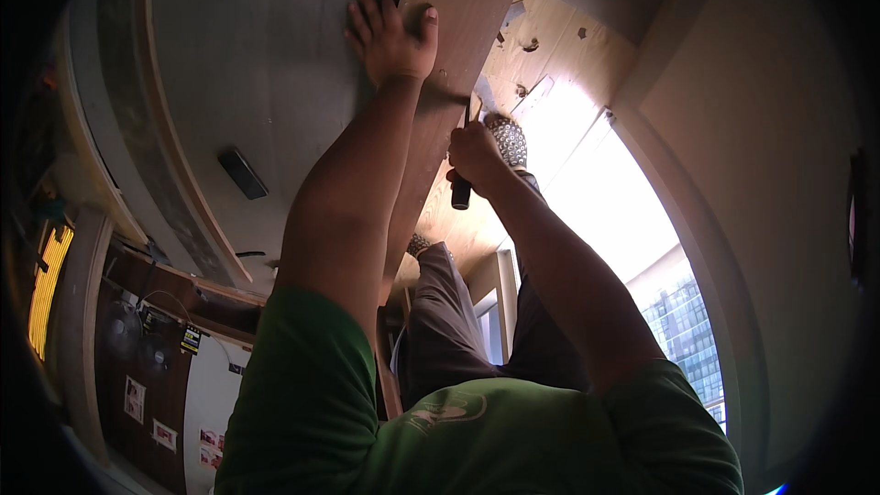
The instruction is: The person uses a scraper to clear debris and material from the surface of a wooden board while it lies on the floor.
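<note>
A broad, smooth dark-grey panel (275,55) is filling the area from 9 to 11 o'clock, and a bright window (600,197) is glaring toward 3 o'clock. A long, flat reddish-brown wooden board (472,0) — the thing being worked on — is running from 12 o'clock down toward the centre, along the panel's right side. Beyond it, a pale wood-plank floor (573,23) is showing at 1 o'clock.

A person in a green T-shirt (541,440) is leaning over from 6 o'clock. The left hand (394,46), just short of 12 o'clock, is resting palm down with fingers spread, grasping nothing and straddling the line between panel and board. The right hand (477,156), near the centre toward 1 o'clock, is clenching a slim black-handled tool (461,194), its narrow dark end pointing up beside the board's right edge; whether it is touching the wood, I cannot tell.

A black rectangular phone-like object (243,173) is lying on the panel toward 9 o'clock. Small dark scraps (530,44) are littering the floor at 1 o'clock, perhaps from work already done. The job seems to be midway — the tool is in use position, the board is looking whole, and how much edge is remaining is not showing.
</note>
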